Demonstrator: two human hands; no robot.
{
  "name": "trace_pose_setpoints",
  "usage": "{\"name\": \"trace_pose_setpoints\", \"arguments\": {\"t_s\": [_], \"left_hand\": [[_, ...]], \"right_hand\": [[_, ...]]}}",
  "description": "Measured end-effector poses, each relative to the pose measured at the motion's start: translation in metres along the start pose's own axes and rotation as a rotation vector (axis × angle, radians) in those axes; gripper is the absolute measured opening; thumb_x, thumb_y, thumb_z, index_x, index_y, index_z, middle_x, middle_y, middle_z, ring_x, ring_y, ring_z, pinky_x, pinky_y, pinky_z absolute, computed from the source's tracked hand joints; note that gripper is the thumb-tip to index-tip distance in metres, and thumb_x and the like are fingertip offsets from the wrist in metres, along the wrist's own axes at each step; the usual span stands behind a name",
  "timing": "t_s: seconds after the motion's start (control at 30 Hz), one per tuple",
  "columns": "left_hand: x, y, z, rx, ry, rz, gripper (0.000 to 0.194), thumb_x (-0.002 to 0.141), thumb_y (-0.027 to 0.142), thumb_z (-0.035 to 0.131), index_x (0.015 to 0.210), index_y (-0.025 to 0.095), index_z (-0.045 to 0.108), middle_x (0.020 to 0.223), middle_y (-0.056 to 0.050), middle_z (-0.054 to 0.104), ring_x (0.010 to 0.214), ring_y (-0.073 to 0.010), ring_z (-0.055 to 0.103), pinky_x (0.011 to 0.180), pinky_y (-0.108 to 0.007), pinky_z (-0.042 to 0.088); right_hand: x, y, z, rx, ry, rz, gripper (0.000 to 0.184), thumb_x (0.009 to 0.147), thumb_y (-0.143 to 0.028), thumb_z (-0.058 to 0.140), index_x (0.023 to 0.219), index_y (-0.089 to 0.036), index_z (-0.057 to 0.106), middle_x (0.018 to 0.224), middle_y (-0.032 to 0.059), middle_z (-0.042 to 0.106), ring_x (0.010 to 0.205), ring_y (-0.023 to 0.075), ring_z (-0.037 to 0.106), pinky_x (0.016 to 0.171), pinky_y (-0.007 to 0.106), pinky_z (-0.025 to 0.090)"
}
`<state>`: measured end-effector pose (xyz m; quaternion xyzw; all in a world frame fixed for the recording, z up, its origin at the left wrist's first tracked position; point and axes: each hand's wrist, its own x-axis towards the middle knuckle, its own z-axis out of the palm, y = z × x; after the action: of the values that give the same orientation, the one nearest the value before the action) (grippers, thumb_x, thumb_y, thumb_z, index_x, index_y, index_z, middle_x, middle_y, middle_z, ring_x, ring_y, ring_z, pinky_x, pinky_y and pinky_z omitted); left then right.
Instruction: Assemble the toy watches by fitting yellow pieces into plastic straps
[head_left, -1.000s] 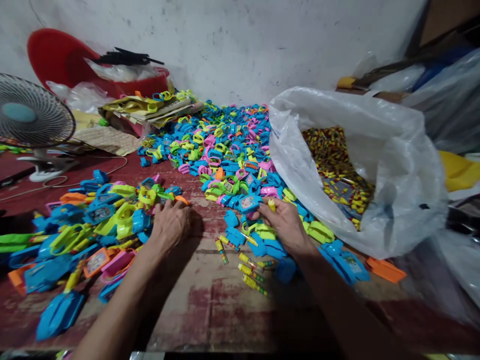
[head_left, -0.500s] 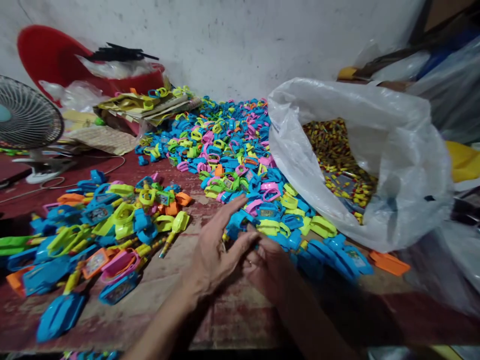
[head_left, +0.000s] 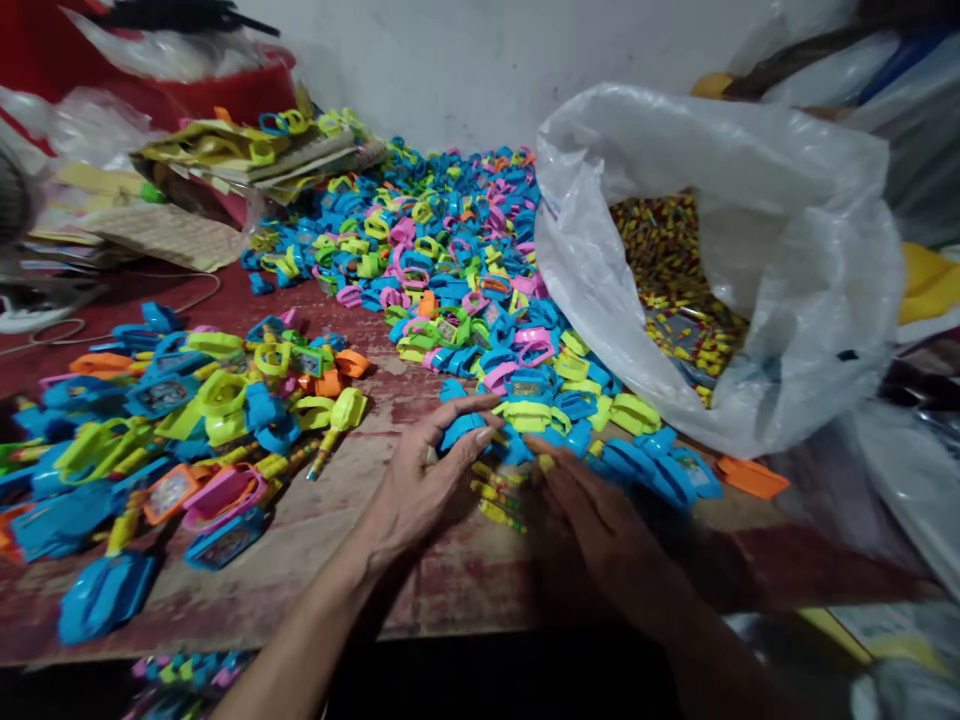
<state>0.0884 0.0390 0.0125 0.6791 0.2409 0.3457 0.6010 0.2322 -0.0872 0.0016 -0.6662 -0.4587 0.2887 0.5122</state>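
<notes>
At the near edge of the worn red desk [head_left: 442, 595], the left hand [head_left: 412, 470] gripped a blue plastic piece [head_left: 460, 431] between thumb and curled fingers, just in front of the heap of coloured pieces [head_left: 450, 250]. A yellow bit [head_left: 545, 463] showed at the fingers of the right hand [head_left: 596, 505]; I could not tell whether they had closed on it. Small yellow-ended tubes [head_left: 493, 493] lay between the hands.
</notes>
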Motion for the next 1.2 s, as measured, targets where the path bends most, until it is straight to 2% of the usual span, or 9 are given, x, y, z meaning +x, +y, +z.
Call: {"name": "trace_pose_setpoints", "arguments": {"t_s": [0.07, 0.17, 0.27, 0.4, 0.53, 0.73, 0.93, 1.07, 1.2], "left_hand": [[-0.006, -0.007, 0.004, -0.059, -0.032, -0.078, 0.028, 0.087, 0.039, 0.065, 0.107, 0.020, 0.064, 0.105, -0.006, 0.070, 0.093, -0.0173, 0.064, 0.082, -0.028, 0.050], [-0.009, -0.010, 0.007, -0.124, -0.076, -0.160, 0.022, 0.081, 0.037, 0.072, 0.089, 0.018, 0.062, 0.092, -0.004, 0.070, 0.080, -0.0148, 0.063, 0.073, -0.025, 0.050], [-0.009, -0.008, 0.004, -0.141, -0.100, -0.190, 0.020, 0.081, 0.033, 0.072, 0.093, 0.019, 0.064, 0.090, -0.003, 0.069, 0.079, -0.0142, 0.063, 0.071, -0.024, 0.049], [-0.009, -0.006, 0.003, -0.016, -0.114, -0.218, 0.021, 0.078, 0.031, 0.075, 0.096, 0.019, 0.069, 0.089, -0.002, 0.069, 0.080, -0.0135, 0.061, 0.073, -0.022, 0.048], [-0.012, -0.009, 0.005, -0.050, -0.124, -0.295, 0.023, 0.076, 0.028, 0.075, 0.097, 0.020, 0.070, 0.082, 0.000, 0.069, 0.073, -0.0132, 0.061, 0.069, -0.023, 0.047], [-0.013, -0.016, 0.002, 0.064, -0.163, -0.232, 0.021, 0.077, 0.029, 0.075, 0.095, 0.019, 0.071, 0.086, -0.001, 0.070, 0.074, -0.0128, 0.060, 0.069, -0.022, 0.046], [-0.015, -0.017, 0.004, 0.197, -0.178, -0.162, 0.022, 0.077, 0.035, 0.075, 0.090, 0.018, 0.069, 0.078, -0.001, 0.066, 0.067, -0.0130, 0.055, 0.062, -0.023, 0.043], [-0.019, -0.012, 0.006, 0.274, -0.183, -0.108, 0.023, 0.081, 0.039, 0.071, 0.092, 0.019, 0.070, 0.077, 0.000, 0.066, 0.068, -0.0135, 0.055, 0.065, -0.025, 0.043], [-0.020, -0.011, 0.007, 0.445, -0.244, -0.046, 0.025, 0.085, 0.043, 0.066, 0.095, 0.020, 0.070, 0.075, 0.002, 0.065, 0.065, -0.0117, 0.052, 0.063, -0.023, 0.040]], "right_hand": [[0.009, -0.006, -0.007, -0.066, 0.017, -0.070, 0.037, 0.087, -0.047, 0.058, 0.108, -0.020, 0.069, 0.095, 0.0078, 0.066, 0.082, 0.0196, 0.060, 0.069, 0.031, 0.051], [0.022, -0.017, -0.010, -0.055, 0.000, -0.095, 0.027, 0.087, -0.039, 0.061, 0.100, -0.017, 0.071, 0.069, 0.0009, 0.063, 0.058, 0.0124, 0.053, 0.052, 0.024, 0.042], [0.030, -0.020, -0.012, -0.027, -0.009, -0.132, 0.022, 0.084, -0.037, 0.067, 0.088, -0.017, 0.071, 0.058, -0.0032, 0.056, 0.048, 0.0083, 0.045, 0.044, 0.020, 0.032], [0.035, -0.012, -0.013, -0.025, -0.092, -0.241, 0.015, 0.085, -0.029, 0.065, 0.089, -0.017, 0.072, 0.082, 0.0008, 0.069, 0.069, 0.0113, 0.060, 0.058, 0.020, 0.043], [0.039, -0.010, -0.013, -0.091, -0.134, -0.285, 0.010, 0.085, -0.022, 0.061, 0.086, -0.016, 0.069, 0.075, -0.0011, 0.068, 0.065, 0.0102, 0.059, 0.059, 0.020, 0.044], [0.041, -0.015, -0.013, -0.171, -0.201, -0.272, 0.014, 0.086, -0.017, 0.057, 0.076, -0.014, 0.067, 0.072, -0.0005, 0.067, 0.066, 0.0100, 0.060, 0.062, 0.020, 0.043], [0.042, -0.023, -0.017, -0.289, -0.219, -0.290, 0.016, 0.084, -0.017, 0.058, 0.071, -0.015, 0.066, 0.066, -0.0018, 0.064, 0.062, 0.0090, 0.055, 0.061, 0.020, 0.039], [0.043, -0.021, -0.020, -0.327, -0.244, -0.341, 0.020, 0.086, -0.019, 0.056, 0.068, -0.015, 0.065, 0.063, -0.0027, 0.061, 0.060, 0.0083, 0.052, 0.060, 0.020, 0.035], [0.045, -0.019, -0.021, -0.399, -0.261, -0.384, 0.024, 0.087, -0.020, 0.056, 0.064, -0.014, 0.062, 0.059, -0.0035, 0.055, 0.057, 0.0076, 0.046, 0.058, 0.022, 0.031]]}}
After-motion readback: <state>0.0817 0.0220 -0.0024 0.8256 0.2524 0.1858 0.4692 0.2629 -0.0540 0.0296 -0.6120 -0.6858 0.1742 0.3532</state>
